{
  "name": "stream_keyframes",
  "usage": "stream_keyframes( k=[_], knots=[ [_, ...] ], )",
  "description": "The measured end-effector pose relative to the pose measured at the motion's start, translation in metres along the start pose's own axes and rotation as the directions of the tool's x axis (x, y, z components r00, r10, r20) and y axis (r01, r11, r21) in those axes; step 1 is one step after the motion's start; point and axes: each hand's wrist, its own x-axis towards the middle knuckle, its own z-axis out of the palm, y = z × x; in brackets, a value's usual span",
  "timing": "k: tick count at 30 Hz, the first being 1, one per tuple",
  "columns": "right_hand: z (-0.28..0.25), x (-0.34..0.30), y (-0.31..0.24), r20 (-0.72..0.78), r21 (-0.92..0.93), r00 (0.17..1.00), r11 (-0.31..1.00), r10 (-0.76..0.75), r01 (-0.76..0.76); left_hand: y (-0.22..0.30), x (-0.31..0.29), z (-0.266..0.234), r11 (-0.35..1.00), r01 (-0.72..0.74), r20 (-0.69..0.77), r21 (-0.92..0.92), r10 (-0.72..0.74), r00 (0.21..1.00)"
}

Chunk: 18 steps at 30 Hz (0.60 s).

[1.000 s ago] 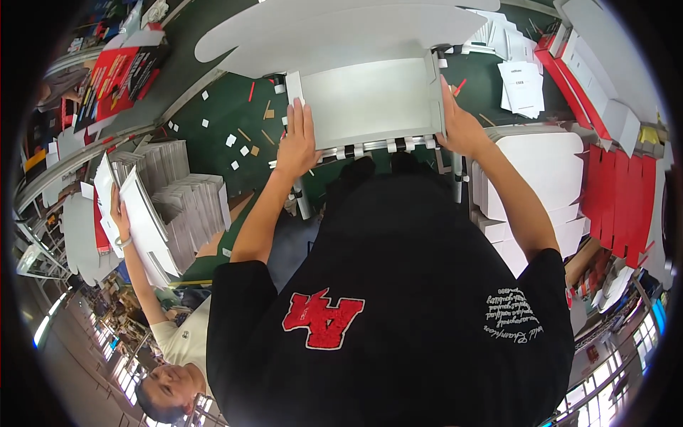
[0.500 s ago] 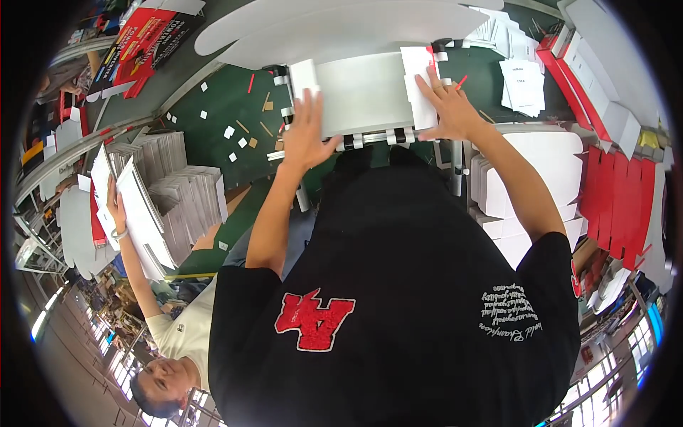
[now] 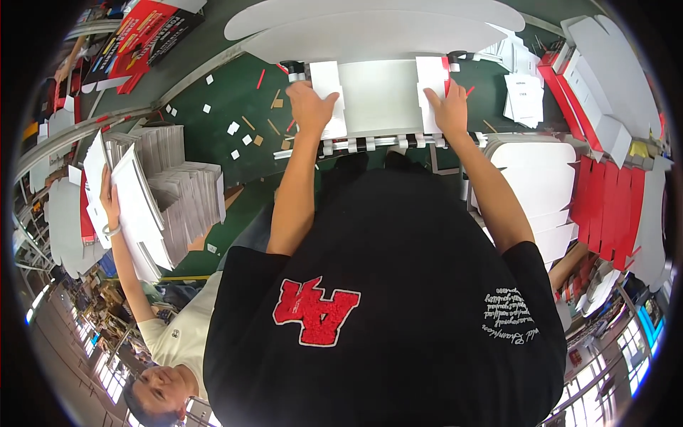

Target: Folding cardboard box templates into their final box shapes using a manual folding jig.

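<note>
A white cardboard box [image 3: 378, 99] with folded side flaps sits in a metal frame on the green table, its large rounded lid panel [image 3: 384, 28] reaching away from me. My left hand [image 3: 311, 112] grips the box's left side, fingers curled over the outer edge and thumb on the white left flap [image 3: 328, 78]. At the opposite side my right hand [image 3: 449, 112] holds the right wall, thumb on the right flap [image 3: 429, 71] and fingers around the outside. A little red shows along that right edge. Most fingertips are hidden behind the side walls.
Black clamps [image 3: 295, 69] and a metal rail [image 3: 370, 144] border the box. Small white and brown scraps lie on the green table [image 3: 235, 92]. White blanks [image 3: 533, 178] are stacked at right, near printed sheets [image 3: 524, 99]. Another person's hand [image 3: 108, 199] touches stacked white cardboard [image 3: 142, 213].
Both hands have gone from lying with spread fingers on the side flaps to gripping the box's sides. The left flap now lies wider over the box's inner panel.
</note>
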Motion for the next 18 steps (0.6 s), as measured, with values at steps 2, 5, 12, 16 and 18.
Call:
stream_keyframes(
  k=[2,5,12,16,18],
  knots=[
    [-0.014,0.012,-0.012,0.129,-0.051,0.987,0.995,0.092,-0.086,-0.005,0.007,-0.004,0.959,0.215,0.085,0.184,-0.234,0.969],
    [-0.016,0.017,-0.022,0.187,-0.231,0.962,0.961,0.197,-0.152,-0.02,0.008,0.015,0.936,0.047,-0.039,0.348,-0.036,0.999],
    [0.007,0.024,-0.011,0.113,-0.41,0.969,0.899,0.222,-0.158,-0.014,0.006,0.025,0.902,0.04,-0.11,0.43,0.009,0.994],
    [0.007,0.03,-0.019,0.193,-0.423,0.956,0.898,0.222,-0.123,-0.006,-0.006,0.015,0.897,0.07,0.012,0.435,-0.084,0.996],
    [0.011,0.03,-0.022,0.168,-0.467,0.942,0.865,0.291,-0.184,-0.006,-0.003,0.011,0.897,0.076,0.056,0.435,-0.111,0.992]
  ],
)
